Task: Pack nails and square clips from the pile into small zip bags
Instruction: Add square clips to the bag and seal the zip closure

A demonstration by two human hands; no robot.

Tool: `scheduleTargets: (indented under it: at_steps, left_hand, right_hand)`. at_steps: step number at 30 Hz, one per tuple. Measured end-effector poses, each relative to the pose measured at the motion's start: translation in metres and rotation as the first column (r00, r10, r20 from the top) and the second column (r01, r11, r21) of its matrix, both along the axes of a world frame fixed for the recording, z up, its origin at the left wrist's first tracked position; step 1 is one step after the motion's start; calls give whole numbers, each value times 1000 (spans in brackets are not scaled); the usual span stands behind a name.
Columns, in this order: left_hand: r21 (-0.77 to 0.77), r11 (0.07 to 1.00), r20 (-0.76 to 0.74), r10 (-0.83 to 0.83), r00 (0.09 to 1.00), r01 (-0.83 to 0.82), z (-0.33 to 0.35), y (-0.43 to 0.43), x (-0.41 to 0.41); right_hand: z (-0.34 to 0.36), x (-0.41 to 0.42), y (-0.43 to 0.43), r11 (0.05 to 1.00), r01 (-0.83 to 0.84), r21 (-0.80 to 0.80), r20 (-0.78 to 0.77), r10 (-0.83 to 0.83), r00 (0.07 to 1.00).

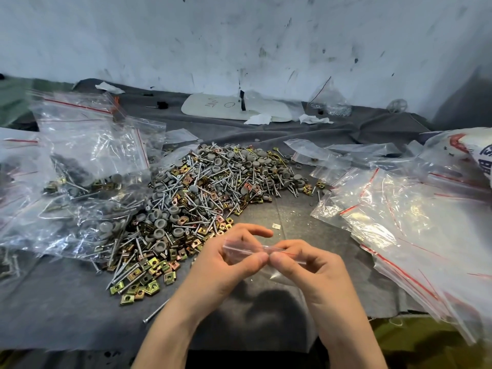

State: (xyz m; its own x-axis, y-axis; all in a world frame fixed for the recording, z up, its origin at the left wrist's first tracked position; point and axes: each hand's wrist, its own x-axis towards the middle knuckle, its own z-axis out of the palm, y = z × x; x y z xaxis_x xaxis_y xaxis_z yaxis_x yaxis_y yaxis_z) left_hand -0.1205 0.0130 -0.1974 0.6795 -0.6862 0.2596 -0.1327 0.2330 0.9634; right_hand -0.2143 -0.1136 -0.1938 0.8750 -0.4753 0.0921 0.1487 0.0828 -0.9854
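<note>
hands meet over the near part of the grey cloth, both on one small zip bag held flat just above it. the left hand pinches the bag's top edge between thumb and fingers, forefinger stretched out past the bag. the right hand pinches the same red-lined edge just beside it, with the two thumb tips almost touching. whether the bag holds anything cannot be told. the pile lies just beyond the hands and to their left, a mix of silver nails, brass-coloured square clips and grey round caps. filled bags are heaped left of the pile and empty zip bags spread to its right. one loose nail lies by the left wrist.
</note>
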Motion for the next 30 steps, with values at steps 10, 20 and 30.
scheduleTargets:
  at_steps: [10, 20, 30]
  left_hand:
    - [-40, 996, -60, 73, 996, -76, 2, -2, -4]
    - [-88, 991, -107, 95, 990, -104, 1, -3, -2]
    - [-79, 991, -44, 106, 993, -110, 2, -6, -6]
  right_hand:
    - [-2, 4, 3, 993, 117, 20, 81, -118, 990]
    - [6, 4, 6, 973, 187, -136, 146, -167, 975]
    - [2, 3, 1, 992, 94, -88, 181, -77, 980]
